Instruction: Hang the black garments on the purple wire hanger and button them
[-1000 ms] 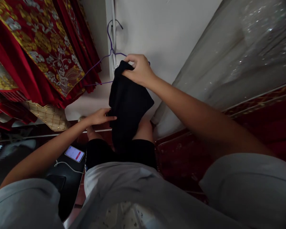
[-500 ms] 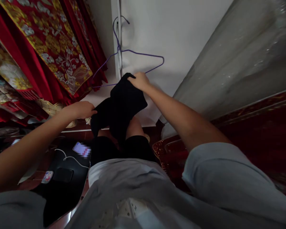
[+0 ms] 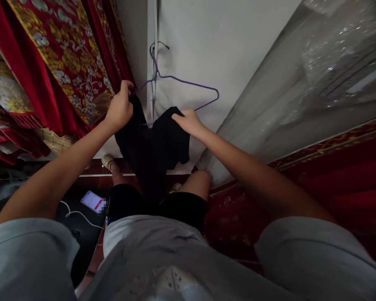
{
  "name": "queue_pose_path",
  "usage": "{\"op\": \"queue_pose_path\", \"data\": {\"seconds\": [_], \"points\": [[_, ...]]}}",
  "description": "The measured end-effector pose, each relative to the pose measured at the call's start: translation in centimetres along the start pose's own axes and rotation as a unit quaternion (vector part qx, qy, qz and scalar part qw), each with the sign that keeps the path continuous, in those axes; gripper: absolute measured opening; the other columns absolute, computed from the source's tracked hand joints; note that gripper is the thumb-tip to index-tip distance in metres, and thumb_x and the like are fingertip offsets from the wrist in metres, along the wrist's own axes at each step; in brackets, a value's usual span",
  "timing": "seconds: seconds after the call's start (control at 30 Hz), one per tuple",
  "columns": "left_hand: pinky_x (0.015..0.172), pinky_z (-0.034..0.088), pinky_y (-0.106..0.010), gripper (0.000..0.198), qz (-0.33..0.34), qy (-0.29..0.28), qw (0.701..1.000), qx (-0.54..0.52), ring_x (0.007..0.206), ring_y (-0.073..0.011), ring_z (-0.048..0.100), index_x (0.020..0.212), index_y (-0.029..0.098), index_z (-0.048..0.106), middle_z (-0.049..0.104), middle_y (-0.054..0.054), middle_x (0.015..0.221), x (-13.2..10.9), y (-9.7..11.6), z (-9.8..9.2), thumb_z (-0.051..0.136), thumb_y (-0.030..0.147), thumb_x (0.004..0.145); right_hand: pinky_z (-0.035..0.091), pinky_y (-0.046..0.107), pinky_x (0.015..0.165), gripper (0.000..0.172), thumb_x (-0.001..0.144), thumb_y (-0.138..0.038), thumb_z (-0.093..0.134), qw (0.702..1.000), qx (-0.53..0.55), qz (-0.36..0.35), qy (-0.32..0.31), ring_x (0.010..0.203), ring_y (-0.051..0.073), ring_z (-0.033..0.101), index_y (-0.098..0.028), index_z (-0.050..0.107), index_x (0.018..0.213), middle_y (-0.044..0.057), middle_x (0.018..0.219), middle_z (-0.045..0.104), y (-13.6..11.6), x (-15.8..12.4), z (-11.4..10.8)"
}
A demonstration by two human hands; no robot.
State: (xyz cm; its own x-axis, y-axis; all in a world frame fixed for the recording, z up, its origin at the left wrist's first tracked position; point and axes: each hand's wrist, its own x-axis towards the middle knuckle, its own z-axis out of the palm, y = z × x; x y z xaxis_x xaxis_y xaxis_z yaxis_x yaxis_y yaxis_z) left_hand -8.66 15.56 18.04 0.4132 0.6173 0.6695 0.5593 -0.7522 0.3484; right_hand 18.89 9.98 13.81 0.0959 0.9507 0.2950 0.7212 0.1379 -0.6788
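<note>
A black garment (image 3: 171, 140), its exact kind unclear, hangs stretched between my two hands in front of my thighs. My left hand (image 3: 120, 106) is closed on its upper left part, at the left arm of a purple hanger (image 3: 188, 82). My right hand (image 3: 190, 122) pinches its upper right edge, just below the hanger's right arm. The hanger hangs by its hook from a narrow vertical strip (image 3: 154, 94) on the white wall. The garment hides part of its lower bar. Whether the left end of the hanger is inside the fabric, I cannot tell.
Red embroidered cloths (image 3: 78, 62) hang on the left. A clear plastic cover (image 3: 278, 96) slants down on the right above red fabric (image 3: 341, 175). At lower left, a lit phone (image 3: 93, 201) and a white cable (image 3: 78, 212) lie on a black surface (image 3: 84, 246).
My left hand has risen with its side of the garment to the hanger's left arm. The right hand keeps its pinch near the same spot. My legs have shifted slightly apart.
</note>
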Motion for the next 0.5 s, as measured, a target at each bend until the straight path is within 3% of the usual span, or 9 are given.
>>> {"op": "queue_pose_path", "data": {"seconds": [0.07,0.17,0.23,0.3,0.4,0.5], "points": [[0.114,0.042,-0.043,0.037,0.000,-0.004,1.000,0.027,0.125,-0.0286,0.059,0.122,0.019,0.059,0.065,-0.012,0.123,0.7,-0.6,-0.5,0.051,0.009,0.088,0.055,0.037,0.078,0.018,0.094,-0.034,0.061,0.997,-0.009,-0.070,0.028,0.092,0.028,0.068,-0.018,0.071,0.095,0.008,0.088,0.070,-0.1,0.0,-0.9],[0.113,0.043,-0.045,0.037,0.004,-0.026,0.997,0.073,0.123,-0.0299,0.059,0.123,0.018,0.060,0.065,-0.014,0.125,1.2,-1.6,-2.2,0.048,0.008,0.089,0.052,0.045,0.103,0.041,0.092,-0.031,0.066,0.978,-0.044,-0.145,0.145,0.124,0.033,0.062,-0.019,0.064,0.131,0.014,0.128,0.068,1.1,1.2,-3.4],[0.110,0.044,-0.045,0.038,-0.003,-0.025,0.994,0.107,0.120,-0.0303,0.060,0.124,0.018,0.060,0.063,-0.014,0.126,1.4,-1.6,-3.3,0.048,0.007,0.089,0.050,0.048,0.106,0.043,0.093,-0.030,0.066,0.973,-0.064,-0.127,0.181,0.126,0.035,0.061,-0.014,0.064,0.133,0.018,0.129,0.067,2.1,2.3,-5.3],[0.108,0.044,-0.046,0.037,-0.014,-0.018,0.990,0.136,0.118,-0.0307,0.060,0.123,0.017,0.060,0.060,-0.014,0.129,1.7,-1.3,-4.2,0.048,0.007,0.090,0.055,0.047,0.097,0.029,0.092,-0.030,0.070,0.987,-0.068,-0.083,0.123,0.111,0.034,0.068,-0.010,0.072,0.114,0.018,0.108,0.073,2.7,3.2,-7.0],[0.113,0.039,-0.047,0.018,-0.028,0.025,0.996,0.078,0.123,-0.0283,0.053,0.114,0.019,0.062,0.058,-0.008,0.127,2.1,-1.1,-5.2,0.053,0.018,0.099,0.058,0.037,0.076,0.022,0.092,-0.030,0.075,0.999,0.031,-0.008,-0.042,0.082,0.026,0.071,-0.010,0.074,0.084,0.012,0.078,0.072,2.7,3.4,-9.0],[0.122,0.028,-0.050,0.011,-0.062,0.089,0.993,-0.055,0.123,-0.0237,0.047,0.104,0.025,0.060,0.061,-0.002,0.105,2.1,-2.3,-5.5,0.059,0.035,0.104,0.056,0.032,0.068,0.031,0.100,-0.034,0.067,0.971,0.212,0.038,-0.101,0.069,0.016,0.068,-0.008,0.072,0.085,0.008,0.075,0.072,2.1,3.3,-9.8]]}}
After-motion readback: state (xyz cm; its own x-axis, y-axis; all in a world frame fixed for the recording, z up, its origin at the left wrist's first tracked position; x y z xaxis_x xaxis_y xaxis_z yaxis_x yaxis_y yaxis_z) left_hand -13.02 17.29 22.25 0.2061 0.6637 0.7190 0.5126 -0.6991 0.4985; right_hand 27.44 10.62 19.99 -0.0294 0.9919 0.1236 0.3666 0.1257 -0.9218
